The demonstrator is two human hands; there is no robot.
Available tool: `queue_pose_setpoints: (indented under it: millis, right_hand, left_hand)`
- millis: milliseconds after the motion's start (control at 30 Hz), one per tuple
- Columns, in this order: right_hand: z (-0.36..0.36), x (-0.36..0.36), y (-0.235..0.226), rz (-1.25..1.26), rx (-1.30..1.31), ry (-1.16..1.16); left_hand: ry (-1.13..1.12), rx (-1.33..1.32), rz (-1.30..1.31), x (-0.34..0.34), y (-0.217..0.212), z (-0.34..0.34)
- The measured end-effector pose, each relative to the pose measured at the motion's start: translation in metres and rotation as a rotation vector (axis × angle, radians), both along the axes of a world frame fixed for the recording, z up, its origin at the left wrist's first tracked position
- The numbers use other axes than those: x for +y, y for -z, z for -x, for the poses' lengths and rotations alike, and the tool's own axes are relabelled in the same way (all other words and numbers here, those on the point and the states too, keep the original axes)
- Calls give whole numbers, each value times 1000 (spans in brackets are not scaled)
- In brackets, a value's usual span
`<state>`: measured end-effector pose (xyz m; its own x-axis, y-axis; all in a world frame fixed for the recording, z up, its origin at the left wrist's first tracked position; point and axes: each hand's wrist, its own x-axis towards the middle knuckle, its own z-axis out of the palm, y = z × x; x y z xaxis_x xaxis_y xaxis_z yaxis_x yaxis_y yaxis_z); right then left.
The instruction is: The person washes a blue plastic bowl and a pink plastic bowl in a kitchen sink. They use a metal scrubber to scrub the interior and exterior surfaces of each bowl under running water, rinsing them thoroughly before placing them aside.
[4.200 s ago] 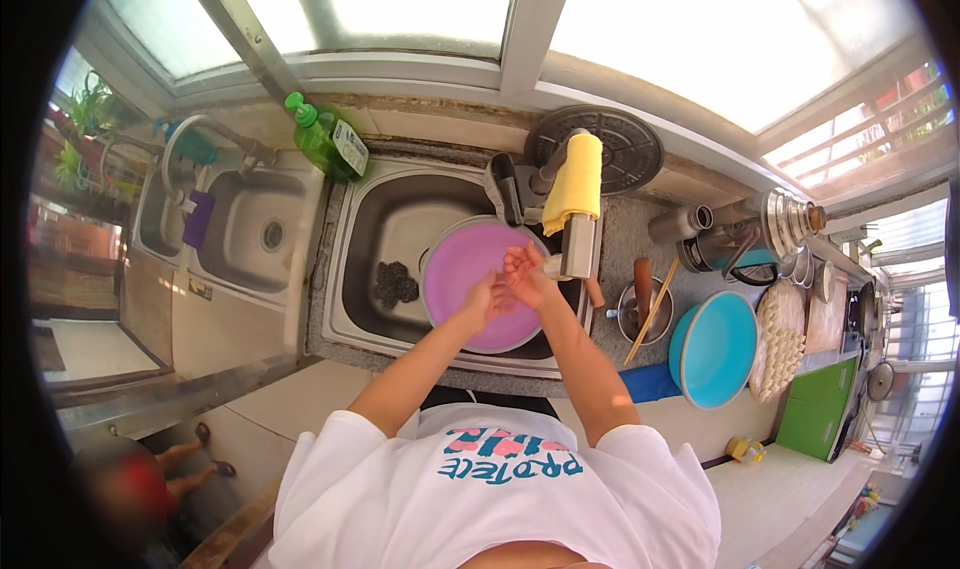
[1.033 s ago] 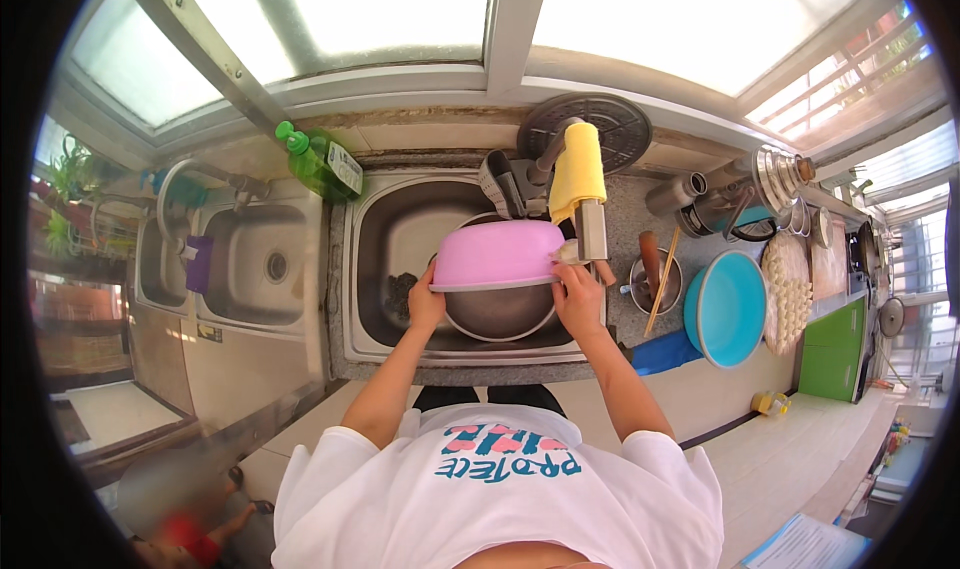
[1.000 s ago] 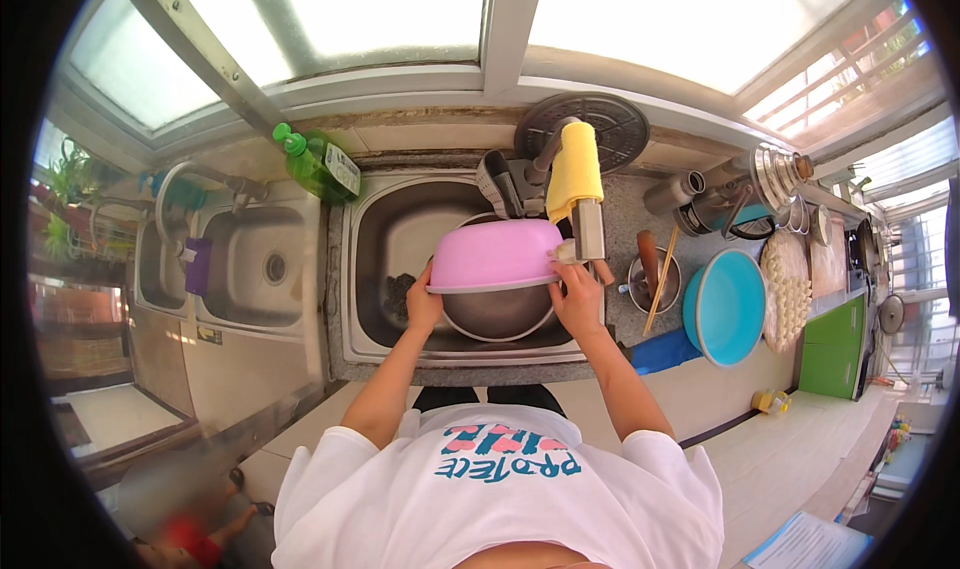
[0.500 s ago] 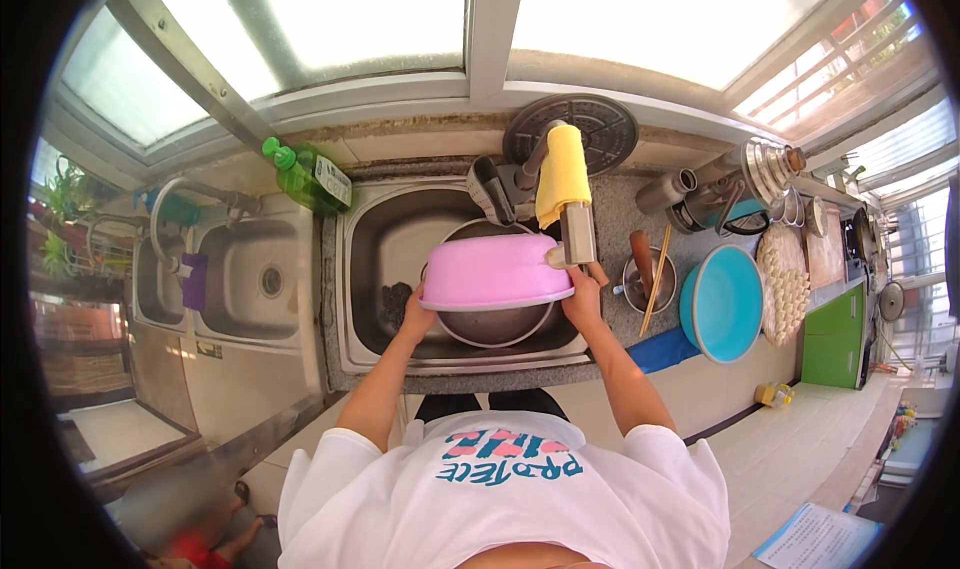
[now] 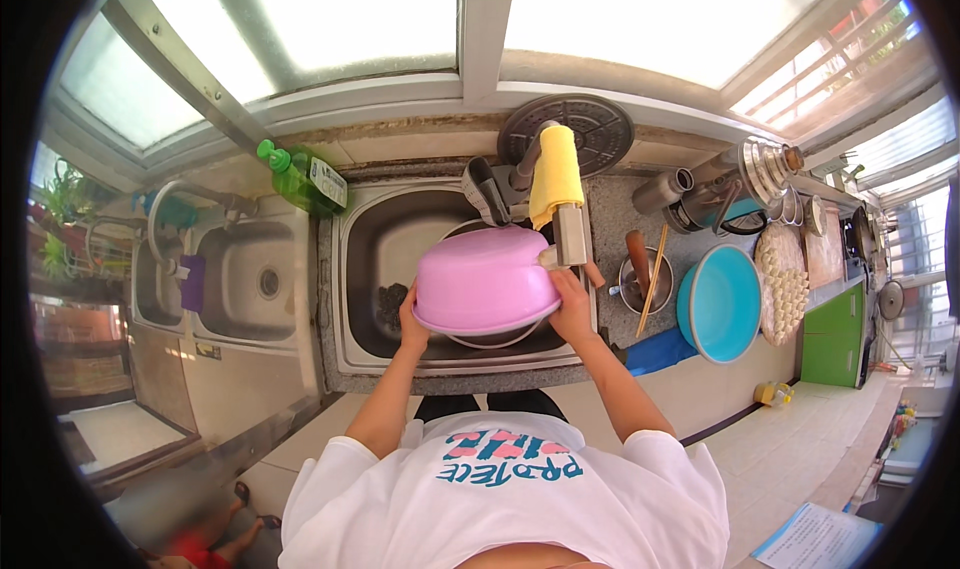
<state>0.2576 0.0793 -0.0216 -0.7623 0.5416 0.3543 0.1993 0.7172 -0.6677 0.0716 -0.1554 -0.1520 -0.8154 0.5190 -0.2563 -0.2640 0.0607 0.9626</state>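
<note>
Over the steel sink [image 5: 375, 244] I hold a pink basin [image 5: 485, 279] tilted so that its outer side and base show and its inside is hidden from me. My left hand [image 5: 412, 321] grips the rim at the left, fingers partly hidden. At the right end my right hand [image 5: 570, 307] is closed on the rim. Beneath the basin a metal bowl [image 5: 490, 343] shows only in part. The steel faucet [image 5: 570, 237], with a yellow cloth [image 5: 560, 174] draped over it, comes down beside the basin's right side. A dark scouring pad [image 5: 392, 304] lies in the sink at the left.
A green soap bottle [image 5: 305, 179] stands behind the sink's left corner. To the right are a small pot [image 5: 632, 294] with chopsticks, a blue basin [image 5: 720, 304] and a tray of dumplings [image 5: 782, 284]. A round dark lid [image 5: 610, 149] leans at the back. Someone [image 5: 200, 539] is at lower left.
The pink basin has come nearer to me and slightly left, tipping so more of its underside faces me. Both hands moved with it, keeping their hold on the rim.
</note>
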Motion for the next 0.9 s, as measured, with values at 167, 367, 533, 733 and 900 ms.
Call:
queue_pose_setpoints:
  millis: [167, 367, 533, 733, 900]
  right_hand:
    - [-36, 12, 31, 255, -126, 88]
    - [-78, 12, 77, 356, -145, 176]
    - [-87, -4, 84, 375, -194, 243]
    - [-74, -3, 65, 240, -277, 292]
    - [-31, -6, 38, 341, -105, 177]
  left_hand:
    - [141, -73, -86, 13, -1, 4]
    - [261, 390, 3, 53, -53, 8]
    - [317, 604, 123, 52, -65, 14]
    - [224, 339, 39, 38, -32, 14]
    - [26, 2, 126, 2, -6, 15]
